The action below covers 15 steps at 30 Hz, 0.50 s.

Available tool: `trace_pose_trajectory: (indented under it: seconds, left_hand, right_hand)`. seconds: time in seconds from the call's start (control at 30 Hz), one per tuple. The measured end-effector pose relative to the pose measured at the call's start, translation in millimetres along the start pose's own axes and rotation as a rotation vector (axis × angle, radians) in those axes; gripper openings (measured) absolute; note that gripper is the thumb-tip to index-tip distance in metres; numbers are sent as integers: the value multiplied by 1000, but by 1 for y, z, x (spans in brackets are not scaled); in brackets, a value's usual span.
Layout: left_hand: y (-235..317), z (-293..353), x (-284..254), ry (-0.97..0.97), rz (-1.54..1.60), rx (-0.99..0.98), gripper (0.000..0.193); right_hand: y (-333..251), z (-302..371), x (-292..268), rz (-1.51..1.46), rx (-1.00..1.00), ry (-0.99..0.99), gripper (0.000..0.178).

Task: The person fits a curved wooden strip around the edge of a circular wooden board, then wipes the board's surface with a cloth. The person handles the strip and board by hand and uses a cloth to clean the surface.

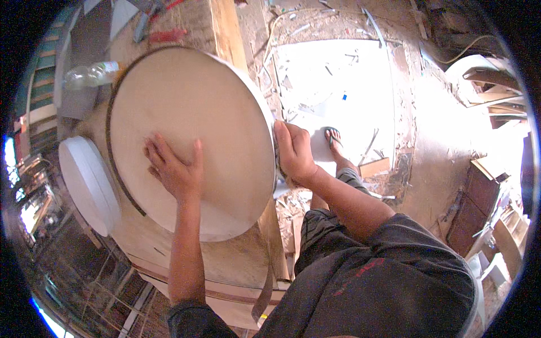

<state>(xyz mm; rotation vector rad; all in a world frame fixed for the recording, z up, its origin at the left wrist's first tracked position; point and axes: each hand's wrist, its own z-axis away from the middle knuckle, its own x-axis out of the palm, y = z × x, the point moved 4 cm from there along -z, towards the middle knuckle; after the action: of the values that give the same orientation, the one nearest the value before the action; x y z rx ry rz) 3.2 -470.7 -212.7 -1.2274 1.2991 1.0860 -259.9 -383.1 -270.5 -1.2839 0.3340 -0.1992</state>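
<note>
A large round board (225, 96) with a pale tan face and a white rim lies on the wooden workbench (225, 262). My left hand (174, 172) rests on its face, fingers spread and the palm down. At the board's right edge, my right hand (294, 152) is closed, with the thumb side against the rim; whatever may be inside the fingers is hidden. A dark band (115, 163) follows the board's left edge. Below the board, a thin brownish strip (266, 293) hangs by the bench side.
Left of the board stand white round pieces (90, 183), stacked together. A clear plastic bottle (93, 76) lies beyond them, near a red object (168, 36). Scraps litter the floor around a white sheet (338, 73). A brown panel (468, 214) and offcuts are at the right.
</note>
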Motion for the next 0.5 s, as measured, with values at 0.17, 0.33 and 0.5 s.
trace_pose_trajectory:
  seconds: [0.17, 0.33, 0.5]
  left_hand:
    - [-1, 0, 1, -14, 5, -11, 105]
    - [0, 5, -7, -32, 102, -16, 108]
    - [2, 0, -3, -45, 128, -1, 109]
  right_hand:
    - [-5, -88, 7, 117, -8, -132, 43]
    - [-28, -157, 29, 312, -116, -350, 50]
    - [-11, -199, 36, 569, -119, -418, 51]
